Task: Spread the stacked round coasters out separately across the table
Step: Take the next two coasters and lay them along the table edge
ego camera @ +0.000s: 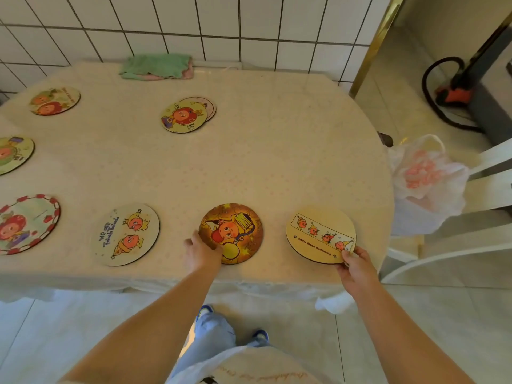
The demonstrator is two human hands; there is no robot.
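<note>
Round cartoon-printed coasters lie spread on a cream tablecloth (263, 162). My left hand (201, 252) grips the near-left edge of a dark orange starry coaster (235, 231) lying near the front edge. My right hand (356, 266) pinches the near-right rim of a pale yellow coaster (318, 234) with a row of small figures. A white coaster (126, 234) lies left of these, and a red-rimmed one (26, 224) further left. Two coasters (185, 115) still overlap near the back centre. Single ones lie at the far left (54, 101) and left edge (13, 153).
A folded green cloth (156, 66) rests at the table's back edge against the tiled wall. A white plastic bag (426, 184) sits on a white chair to the right. A black hose and orange device (454, 95) stand on the floor beyond.
</note>
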